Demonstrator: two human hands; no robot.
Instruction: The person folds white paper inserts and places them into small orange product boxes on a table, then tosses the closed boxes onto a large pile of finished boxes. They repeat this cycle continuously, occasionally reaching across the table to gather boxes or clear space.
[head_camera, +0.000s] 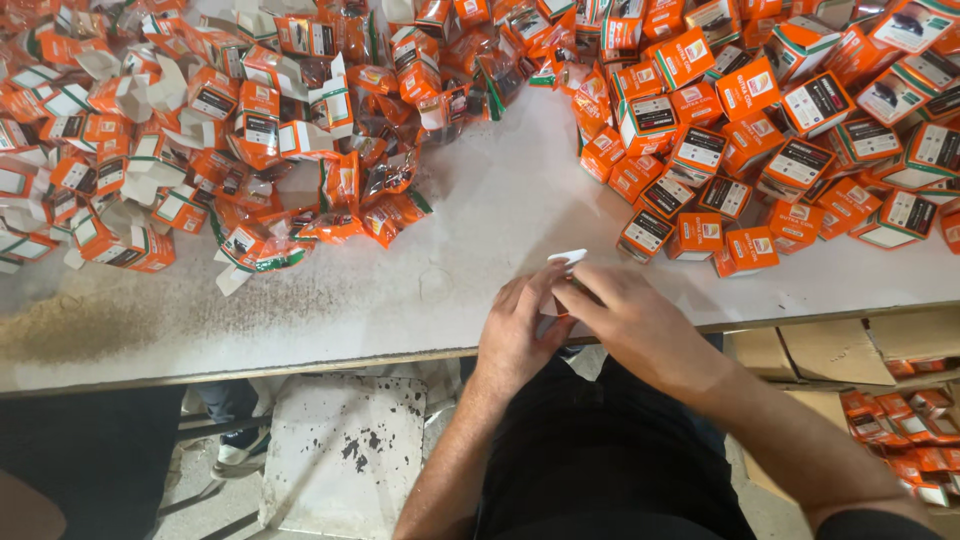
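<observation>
White and scuffed, the worktable (440, 270) fills my view, and I place everything else against its near edge. Far back on the left sprawls a heap of flattened orange cartons and crinkled sachets (200, 130), loose and jumbled, apparently stock not yet made up. Back on the right, closed orange boxes (760, 150) lie tighter together, seemingly finished ones pushed aside. Below the edge, brown shipping cartons (830, 350) hold more boxes. Right at the edge, my left hand (518, 325) and right hand (630, 320) press together around a small carton (568, 262), fingers pinching it; only its white flap shows, probably steadied for folding.
</observation>
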